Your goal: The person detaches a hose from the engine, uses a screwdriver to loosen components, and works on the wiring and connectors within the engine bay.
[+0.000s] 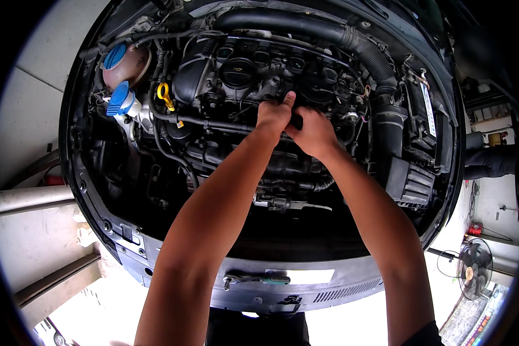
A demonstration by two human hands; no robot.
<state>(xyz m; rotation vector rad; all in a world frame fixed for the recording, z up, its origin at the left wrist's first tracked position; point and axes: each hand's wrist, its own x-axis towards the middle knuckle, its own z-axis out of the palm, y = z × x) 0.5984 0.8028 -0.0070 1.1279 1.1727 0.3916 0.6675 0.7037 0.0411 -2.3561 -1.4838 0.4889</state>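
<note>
Both hands reach into a car's engine bay, at the black engine [205, 75] just right of a round oil filler cap [238, 72]. My left hand [275, 115] has its thumb raised against the engine top and its other fingers curled down. Beside it, my right hand [312, 128] is bent with fingertips tucked among the parts; whatever these fingers grip is hidden. Below them runs a black hose [213, 124]. To the left sit a yellow dipstick loop [164, 92], a blue-capped white neck [120, 101] and a pinkish reservoir [130, 69].
A ratchet [256, 279] lies on the front panel [328, 291] between my forearms. An air box [406, 184] and thick intake hose [375, 57] flank the engine. Outside the car are a standing fan [473, 268] at right and a pale panel [34, 230] at left.
</note>
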